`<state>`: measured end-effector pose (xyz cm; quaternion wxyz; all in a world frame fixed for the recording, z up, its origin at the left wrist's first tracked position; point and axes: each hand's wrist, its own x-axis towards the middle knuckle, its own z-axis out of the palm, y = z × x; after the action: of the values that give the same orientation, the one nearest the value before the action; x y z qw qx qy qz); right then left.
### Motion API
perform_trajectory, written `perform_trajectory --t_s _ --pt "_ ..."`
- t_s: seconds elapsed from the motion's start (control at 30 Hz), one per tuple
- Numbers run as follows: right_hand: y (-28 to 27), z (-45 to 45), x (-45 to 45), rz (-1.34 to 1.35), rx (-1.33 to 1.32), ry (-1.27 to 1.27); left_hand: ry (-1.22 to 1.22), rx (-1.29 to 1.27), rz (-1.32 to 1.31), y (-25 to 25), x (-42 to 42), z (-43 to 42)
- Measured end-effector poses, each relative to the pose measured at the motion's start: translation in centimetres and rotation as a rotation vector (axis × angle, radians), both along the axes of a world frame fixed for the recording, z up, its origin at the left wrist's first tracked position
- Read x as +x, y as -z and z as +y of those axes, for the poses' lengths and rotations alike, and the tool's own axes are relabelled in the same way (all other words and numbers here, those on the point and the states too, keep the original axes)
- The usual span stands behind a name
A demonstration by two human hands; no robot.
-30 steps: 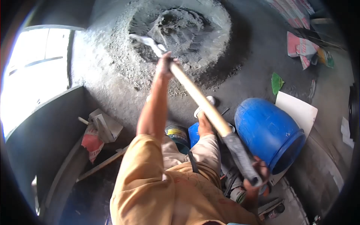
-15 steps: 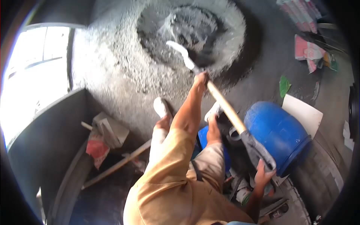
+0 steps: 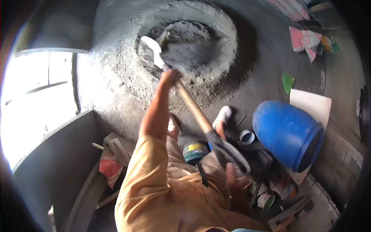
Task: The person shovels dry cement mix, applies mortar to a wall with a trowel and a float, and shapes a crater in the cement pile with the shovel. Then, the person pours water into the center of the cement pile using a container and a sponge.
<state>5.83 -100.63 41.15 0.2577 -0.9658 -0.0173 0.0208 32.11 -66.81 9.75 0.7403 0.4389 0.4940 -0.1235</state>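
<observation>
A shovel point(image 3: 194, 110) with a wooden shaft and dark handle slants across the view. My left hand point(image 3: 170, 77) is closed around the shaft just behind the pale, bright blade point(image 3: 154, 50). At the handle end, my right hand point(image 3: 235, 179) is blurred, with its thumb by the grip and its other fingers partly hidden. The blade lies over the left inner side of a ring of grey mortar mix point(image 3: 226, 58). Inside the ring is a darker, wet-looking hollow with a lumpy mound point(image 3: 185, 31) at its far side.
A blue barrel point(image 3: 284, 129) lies at right beside a white board point(image 3: 311, 104). Torn red-and-white bags point(image 3: 305, 40) are at the upper right. A bucket point(image 3: 195, 150) stands near my legs, and a round container point(image 3: 246, 136) nearby. A low grey wall point(image 3: 58, 166) runs along the left.
The shovel and my left hand have moved left, taking the blade to the ring's left side. My right hand and the handle end have also come left, closer to my body. The camera view has shifted.
</observation>
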Motion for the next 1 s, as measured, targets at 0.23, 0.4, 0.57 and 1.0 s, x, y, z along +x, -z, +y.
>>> perform_trajectory --t_s 0.23,0.4,0.57,1.0 --pt "-4.8 -6.2 8.1 0.055 0.419 -0.476 -0.088 -0.184 -0.083 -6.6 0.3 -2.1" --pt "-11.7 -14.4 14.8 -0.084 0.197 -0.54 -0.282 -0.405 -0.141 -10.2 1.3 -14.9" --pt "-14.7 -19.1 19.2 -0.009 0.034 -0.7 -0.36 -0.531 -0.098 -8.1 1.0 -24.9" --pt "-16.2 -16.0 17.4 0.005 0.114 -0.562 -0.27 -0.391 -0.081 -18.0 -0.6 -22.5"
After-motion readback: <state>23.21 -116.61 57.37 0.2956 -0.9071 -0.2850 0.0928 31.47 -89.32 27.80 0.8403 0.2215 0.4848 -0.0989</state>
